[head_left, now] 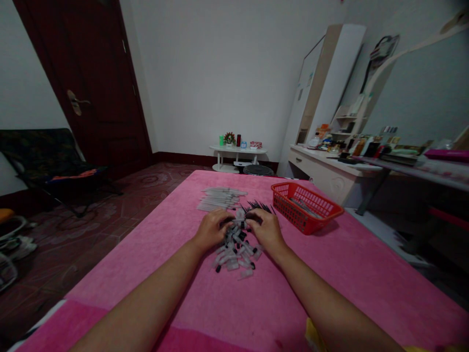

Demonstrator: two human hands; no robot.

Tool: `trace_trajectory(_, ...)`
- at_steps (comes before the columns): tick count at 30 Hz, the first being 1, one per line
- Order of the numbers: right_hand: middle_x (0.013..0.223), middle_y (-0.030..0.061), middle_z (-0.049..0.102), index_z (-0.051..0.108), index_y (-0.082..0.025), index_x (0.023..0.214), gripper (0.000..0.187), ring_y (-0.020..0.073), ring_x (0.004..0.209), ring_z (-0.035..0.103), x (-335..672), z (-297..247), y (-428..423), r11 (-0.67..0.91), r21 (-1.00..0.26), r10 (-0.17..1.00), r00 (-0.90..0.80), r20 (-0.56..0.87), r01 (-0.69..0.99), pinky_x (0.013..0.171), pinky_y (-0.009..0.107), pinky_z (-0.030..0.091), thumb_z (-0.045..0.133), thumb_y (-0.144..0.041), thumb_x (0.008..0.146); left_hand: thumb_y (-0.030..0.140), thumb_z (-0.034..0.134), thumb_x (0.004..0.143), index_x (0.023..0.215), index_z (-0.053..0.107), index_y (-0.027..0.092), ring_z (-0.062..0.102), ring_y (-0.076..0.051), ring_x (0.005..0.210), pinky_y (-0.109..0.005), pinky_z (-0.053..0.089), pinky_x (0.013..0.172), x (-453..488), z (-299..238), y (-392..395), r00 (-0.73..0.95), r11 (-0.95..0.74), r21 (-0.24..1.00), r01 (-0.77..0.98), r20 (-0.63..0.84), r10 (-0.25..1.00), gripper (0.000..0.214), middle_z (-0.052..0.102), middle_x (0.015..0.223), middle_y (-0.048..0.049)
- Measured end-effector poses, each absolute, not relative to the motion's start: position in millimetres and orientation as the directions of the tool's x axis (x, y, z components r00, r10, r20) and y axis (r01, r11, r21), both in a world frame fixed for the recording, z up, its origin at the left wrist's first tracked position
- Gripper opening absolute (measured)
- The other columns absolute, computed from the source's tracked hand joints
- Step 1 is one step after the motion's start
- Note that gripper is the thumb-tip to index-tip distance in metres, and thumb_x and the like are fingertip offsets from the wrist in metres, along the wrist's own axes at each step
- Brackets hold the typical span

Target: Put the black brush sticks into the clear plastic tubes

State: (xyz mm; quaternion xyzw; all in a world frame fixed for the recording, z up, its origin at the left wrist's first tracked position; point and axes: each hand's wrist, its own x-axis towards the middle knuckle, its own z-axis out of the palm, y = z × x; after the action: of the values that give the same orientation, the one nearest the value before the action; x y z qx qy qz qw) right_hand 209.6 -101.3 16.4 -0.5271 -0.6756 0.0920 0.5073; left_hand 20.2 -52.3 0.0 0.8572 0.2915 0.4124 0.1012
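Note:
A loose heap of small translucent plastic pen caps, several with black ends, lies on the pink cloth in front of me. My left hand curves round the heap's far left side, its thumb and fingers apart. Opposite it, my right hand curves round the right side, thumb and fingers also apart. Between the hands are more caps, partly hidden by my fingers. Beyond my left hand lies a row of pale pen barrels. Thin black pointed pieces lie just beyond my right hand, partly covered by it.
A red plastic basket with thin grey sticks inside stands to the right. Pink cloth covers the surface. Farther off are a small white table, a cluttered dresser and a folding chair.

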Motion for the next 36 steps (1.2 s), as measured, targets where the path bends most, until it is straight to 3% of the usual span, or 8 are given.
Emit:
trace_trajectory(5, 0.077, 0.0038, 0.069, 0.066, -0.019, 0.076, 0.010, 0.0167, 0.072, 0.062, 207.2, 19.4, -104.0, 0.398, -0.648, 0.818, 0.068, 0.571, 0.650, 0.066, 0.025, 0.044, 0.056, -0.020, 0.076, 0.022, 0.058, 0.082, 0.093, 0.068, 0.019, 0.060, -0.018, 0.081, -0.029, 0.045, 0.073, 20.9, -0.7, -51.9, 0.481, -0.807, 0.434, 0.401, 0.650, 0.589, 0.015, 0.067, 0.085, -0.0066)
trace_trajectory(11, 0.055, 0.0020, 0.061, 0.060, -0.020, 0.061, 0.037, 0.0156, 0.053, 0.055, 208.5, 20.3, -107.1, 0.297, -0.590, 0.872, 0.039, 0.488, 0.750, 0.053, 0.024, 0.037, 0.044, -0.039, 0.088, 0.023, 0.059, 0.081, 0.092, 0.068, 0.019, 0.059, -0.018, 0.080, -0.029, 0.044, 0.072, 23.2, 0.3, -53.0, 0.469, -0.810, 0.428, 0.401, 0.663, 0.583, 0.014, 0.067, 0.082, -0.0065)
trace_trajectory(16, 0.070, 0.0008, 0.067, 0.064, -0.020, 0.085, 0.015, 0.0147, 0.058, 0.056, 209.3, 17.6, -104.0, 0.336, -0.616, 0.850, 0.053, 0.525, 0.713, 0.054, 0.023, 0.038, 0.057, -0.032, 0.079, 0.024, 0.060, 0.081, 0.091, 0.068, 0.019, 0.059, -0.019, 0.082, -0.030, 0.044, 0.073, 22.6, -0.7, -50.5, 0.436, -0.797, 0.444, 0.411, 0.672, 0.599, 0.013, 0.068, 0.084, -0.0063)
trace_trajectory(18, 0.067, 0.0000, 0.065, 0.063, -0.020, 0.080, 0.013, 0.0140, 0.057, 0.056, 209.5, 17.4, -104.1, 0.347, -0.606, 0.857, 0.021, 0.516, 0.716, 0.054, 0.022, 0.037, 0.054, -0.029, 0.080, 0.023, 0.060, 0.081, 0.090, 0.068, 0.019, 0.059, -0.019, 0.081, -0.029, 0.044, 0.073, 22.1, -0.8, -50.3, 0.443, -0.798, 0.440, 0.411, 0.669, 0.597, 0.013, 0.067, 0.083, -0.0060)
trace_trajectory(22, 0.056, 0.0002, 0.060, 0.060, -0.019, 0.064, 0.034, 0.0134, 0.054, 0.054, 209.8, 19.6, -107.1, 0.299, -0.560, 0.880, 0.004, 0.474, 0.773, 0.053, 0.022, 0.034, 0.044, -0.038, 0.088, 0.022, 0.060, 0.081, 0.090, 0.068, 0.019, 0.059, -0.018, 0.079, -0.028, 0.043, 0.070, 22.0, -0.9, -51.2, 0.462, -0.802, 0.436, 0.407, 0.659, 0.593, 0.012, 0.066, 0.081, -0.0052)
trace_trajectory(27, 0.065, 0.0001, 0.065, 0.064, -0.021, 0.083, 0.014, 0.0146, 0.058, 0.056, 208.3, 23.0, -109.5, 0.324, -0.563, 0.866, 0.002, 0.501, 0.760, 0.056, 0.023, 0.036, 0.055, -0.031, 0.081, 0.020, 0.060, 0.080, 0.090, 0.067, 0.019, 0.059, -0.017, 0.079, -0.027, 0.043, 0.070, 22.2, -1.0, -50.8, 0.442, -0.795, 0.448, 0.410, 0.665, 0.602, 0.012, 0.066, 0.082, -0.0051)
trace_trajectory(32, 0.058, 0.0009, 0.061, 0.061, -0.020, 0.066, 0.031, 0.0143, 0.056, 0.055, 208.9, 23.4, -110.1, 0.289, -0.539, 0.877, 0.007, 0.481, 0.791, 0.054, 0.023, 0.034, 0.045, -0.036, 0.087, 0.020, 0.060, 0.080, 0.090, 0.067, 0.018, 0.058, -0.017, 0.077, -0.027, 0.042, 0.070, 21.9, -2.8, -49.8, 0.460, -0.809, 0.432, 0.400, 0.668, 0.584, 0.012, 0.065, 0.080, -0.0048)
trace_trajectory(36, 0.071, 0.0009, 0.066, 0.064, -0.020, 0.080, 0.015, 0.0139, 0.062, 0.056, 210.0, 23.2, -109.0, 0.323, -0.549, 0.855, 0.011, 0.519, 0.771, 0.057, 0.022, 0.036, 0.055, -0.033, 0.082, 0.021, 0.061, 0.080, 0.090, 0.067, 0.018, 0.058, -0.017, 0.078, -0.027, 0.042, 0.070, 22.2, -5.2, -49.2, 0.446, -0.800, 0.438, 0.410, 0.668, 0.595, 0.012, 0.065, 0.081, -0.0046)
